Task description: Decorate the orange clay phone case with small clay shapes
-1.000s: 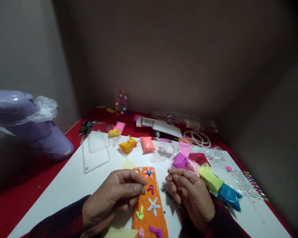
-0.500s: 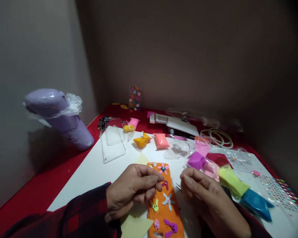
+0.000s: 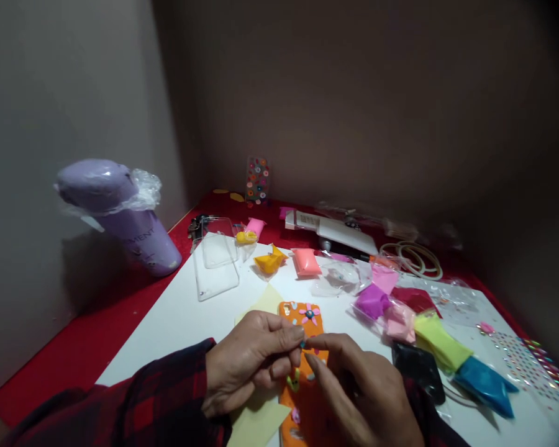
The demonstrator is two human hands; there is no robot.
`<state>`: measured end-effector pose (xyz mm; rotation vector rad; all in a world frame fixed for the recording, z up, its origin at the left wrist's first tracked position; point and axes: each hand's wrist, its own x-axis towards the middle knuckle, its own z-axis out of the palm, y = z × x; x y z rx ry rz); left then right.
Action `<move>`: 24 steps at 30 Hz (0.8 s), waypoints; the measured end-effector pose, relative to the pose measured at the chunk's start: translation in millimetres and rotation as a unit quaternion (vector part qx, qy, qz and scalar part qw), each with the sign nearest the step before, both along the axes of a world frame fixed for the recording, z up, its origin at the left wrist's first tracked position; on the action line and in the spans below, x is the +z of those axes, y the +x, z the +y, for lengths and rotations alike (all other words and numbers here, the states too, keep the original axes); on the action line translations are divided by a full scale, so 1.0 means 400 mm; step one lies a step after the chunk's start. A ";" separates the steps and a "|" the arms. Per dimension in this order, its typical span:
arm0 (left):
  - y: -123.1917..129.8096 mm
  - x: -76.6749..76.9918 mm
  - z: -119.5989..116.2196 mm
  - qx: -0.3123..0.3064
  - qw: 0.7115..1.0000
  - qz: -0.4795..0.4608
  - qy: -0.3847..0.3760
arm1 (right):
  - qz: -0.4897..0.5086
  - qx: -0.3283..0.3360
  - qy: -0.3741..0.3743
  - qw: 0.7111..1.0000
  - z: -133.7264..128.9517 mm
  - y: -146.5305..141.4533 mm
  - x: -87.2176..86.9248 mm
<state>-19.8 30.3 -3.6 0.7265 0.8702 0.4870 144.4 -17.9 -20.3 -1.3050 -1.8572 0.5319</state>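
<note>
My left hand [image 3: 256,360] is closed in a pinch, with a tiny blue-green piece of clay [image 3: 302,345] at its fingertips. My right hand [image 3: 358,388] reaches in from the right; its index fingertip is at the piece and its thumb stays apart just below. Beneath both hands lies a phone case covered in orange clay [image 3: 286,400], decorated with small clay shapes. A pink flower with a dark centre [image 3: 309,314] shows near its top. My hands hide the case's middle and right part. Pale yellow paper [image 3: 258,425] lies under my left hand.
Clear phone cases [image 3: 217,282] lie at the left of the white board [image 3: 158,338]. Several clay packets, including orange [image 3: 306,262], purple [image 3: 372,302] and blue [image 3: 487,380], spread across the back and right. A purple bottle [image 3: 142,236] leans at the left. Gem stickers [image 3: 524,360] lie far right.
My right hand has moved left to meet my left hand, its index finger and thumb now spread. A black object has come into view at the right. The metal tip near my right hand no longer shows.
</note>
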 end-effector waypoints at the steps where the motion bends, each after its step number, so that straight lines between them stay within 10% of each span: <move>1: 0.000 0.001 -0.002 -0.005 1.000 0.003 -0.002 | -0.027 -0.003 0.044 0.999 0.000 -0.001 0.000; 13: 0.006 0.020 -0.014 -0.007 0.999 -0.020 -0.025 | -0.213 -0.009 0.158 0.964 0.007 -0.008 0.019; 24: 0.004 0.027 -0.013 -0.019 0.994 -0.067 -0.082 | -0.317 -0.029 -0.009 0.948 0.010 -0.031 0.002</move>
